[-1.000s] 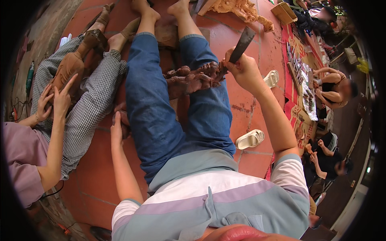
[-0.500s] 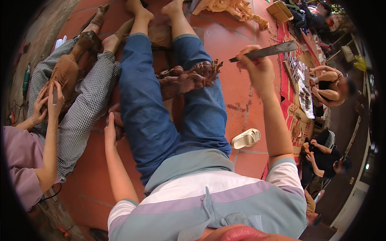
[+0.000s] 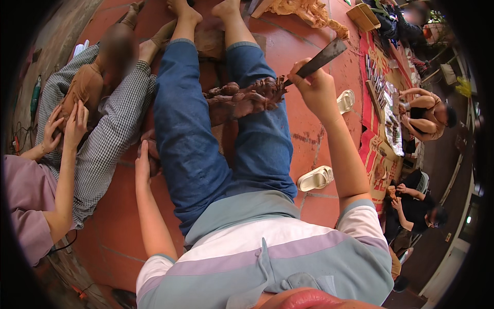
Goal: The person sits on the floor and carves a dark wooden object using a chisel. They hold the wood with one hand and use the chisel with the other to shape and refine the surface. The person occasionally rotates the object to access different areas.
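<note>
A dark reddish-brown wood carving [image 3: 242,100] with knobby, branching shapes lies across my thighs, its spiky end on the right. My right hand [image 3: 311,87] is closed on a flat, dark strip [image 3: 322,57] that widens away from my fingers. The narrow end of the strip is beside the carving's spiky tip; whether they touch I cannot tell. My left hand [image 3: 142,162] is down by my left leg, against the carving's other end, with the fingers held along it and partly hidden. My trouser leg covers some of the carving.
At my left a person's hands [image 3: 72,123] rest on a brown carved figure [image 3: 85,95]. Cream slippers [image 3: 315,178] lie on the red tiles to my right. Farther right are a row of tools [image 3: 375,85] on a red mat and people seated at work. An orange-brown carving [image 3: 309,15] lies ahead.
My right hand has moved left with the strip, whose narrow end is now by the carving's tip and whose wide end points farther up. My left hand stays at the carving.
</note>
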### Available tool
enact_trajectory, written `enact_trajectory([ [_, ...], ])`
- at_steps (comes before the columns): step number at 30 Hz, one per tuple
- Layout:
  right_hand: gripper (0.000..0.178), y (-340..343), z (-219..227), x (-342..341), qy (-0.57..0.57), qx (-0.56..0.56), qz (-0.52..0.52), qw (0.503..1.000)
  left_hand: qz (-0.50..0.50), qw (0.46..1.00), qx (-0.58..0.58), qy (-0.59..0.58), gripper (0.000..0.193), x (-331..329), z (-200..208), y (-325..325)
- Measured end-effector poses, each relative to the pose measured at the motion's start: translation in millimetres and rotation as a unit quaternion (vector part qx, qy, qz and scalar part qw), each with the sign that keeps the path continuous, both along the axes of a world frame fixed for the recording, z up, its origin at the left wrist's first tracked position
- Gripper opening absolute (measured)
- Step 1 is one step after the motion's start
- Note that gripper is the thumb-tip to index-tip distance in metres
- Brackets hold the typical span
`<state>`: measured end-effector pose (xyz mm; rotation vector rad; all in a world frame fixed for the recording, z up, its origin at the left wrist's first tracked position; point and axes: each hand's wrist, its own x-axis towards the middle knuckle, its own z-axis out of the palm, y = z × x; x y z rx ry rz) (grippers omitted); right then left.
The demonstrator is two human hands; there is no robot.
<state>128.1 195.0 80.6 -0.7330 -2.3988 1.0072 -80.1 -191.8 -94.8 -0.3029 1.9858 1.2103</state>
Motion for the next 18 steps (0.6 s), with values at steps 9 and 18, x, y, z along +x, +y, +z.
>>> enact_trajectory([
  [9, 0.011, 2, 1, -2, 0.021, 0.025, 0.011, 0.999, 0.005, 0.999, 0.020, -0.033, 0.100, 5, 23, 9],
  [18, 0.011, 10, 5, -3, 0.035, 0.081, -0.007, 0.996, -0.005, 1.000, -0.002, -0.006, 0.098, 1, -9, -3],
])
